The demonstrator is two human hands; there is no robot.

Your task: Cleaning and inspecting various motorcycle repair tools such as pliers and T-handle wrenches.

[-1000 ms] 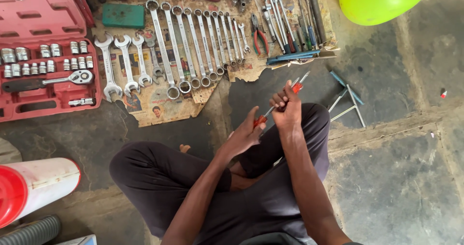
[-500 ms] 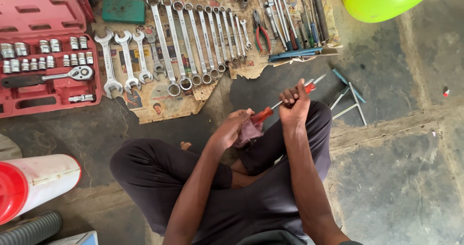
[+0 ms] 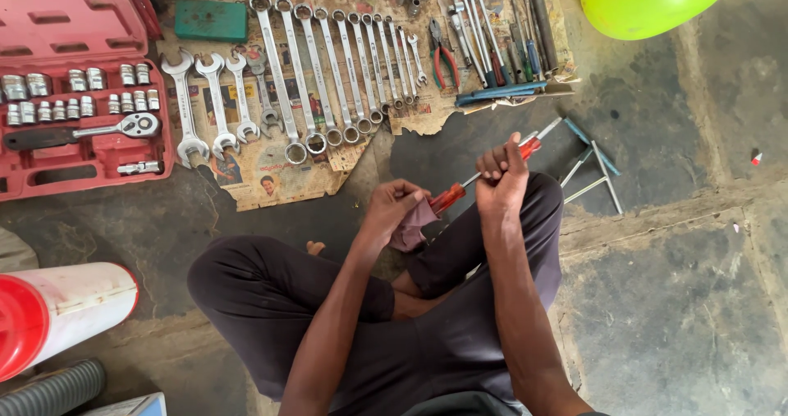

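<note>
Nearest, at the left edge, a white canister with red lid [image 3: 57,313] lying on its side. Over crossed legs, left hand [image 3: 396,211] closed around a pinkish rag [image 3: 414,227] and one red-handled screwdriver [image 3: 447,197]; right hand [image 3: 502,178] gripping a second red-handled screwdriver [image 3: 529,147]. Beyond, a row of wrenches [image 3: 328,71] on newspaper [image 3: 271,178], red socket case [image 3: 82,112], green balloon [image 3: 648,2].
</note>
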